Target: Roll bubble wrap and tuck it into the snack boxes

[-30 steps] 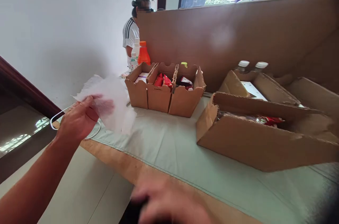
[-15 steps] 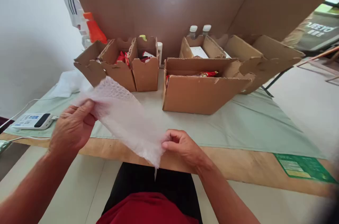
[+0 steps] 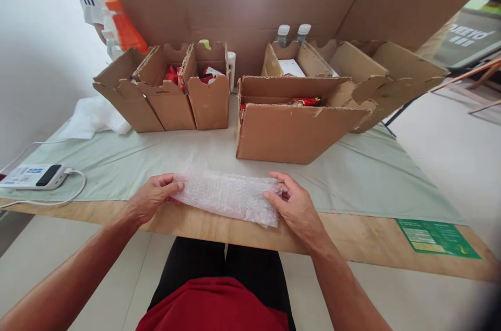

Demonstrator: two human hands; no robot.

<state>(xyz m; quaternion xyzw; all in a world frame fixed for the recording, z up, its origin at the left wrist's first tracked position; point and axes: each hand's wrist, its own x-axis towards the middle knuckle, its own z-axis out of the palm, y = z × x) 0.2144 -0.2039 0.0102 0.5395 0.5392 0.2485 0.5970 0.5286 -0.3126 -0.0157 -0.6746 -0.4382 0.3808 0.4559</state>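
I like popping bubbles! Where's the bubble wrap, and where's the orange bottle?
bubble wrap [image 3: 229,196]: head view, middle of the sheet between the two hands.
orange bottle [image 3: 125,32]: head view, its orange body behind the left boxes.

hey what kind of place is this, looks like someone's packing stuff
Probably a small makeshift packing station indoors. Open cardboard boxes of packeted goods stand on a cloth-covered table, and both hands, left hand and right hand, hold a bubble wrap sheet.

A bubble wrap [image 3: 229,196] sheet is held flat at the table [image 3: 364,239] edge, pinched at its ends by the left hand [image 3: 151,198] and right hand [image 3: 294,207]. Open cartons [image 3: 291,130] are seen behind it on a green cloth [image 3: 364,179].
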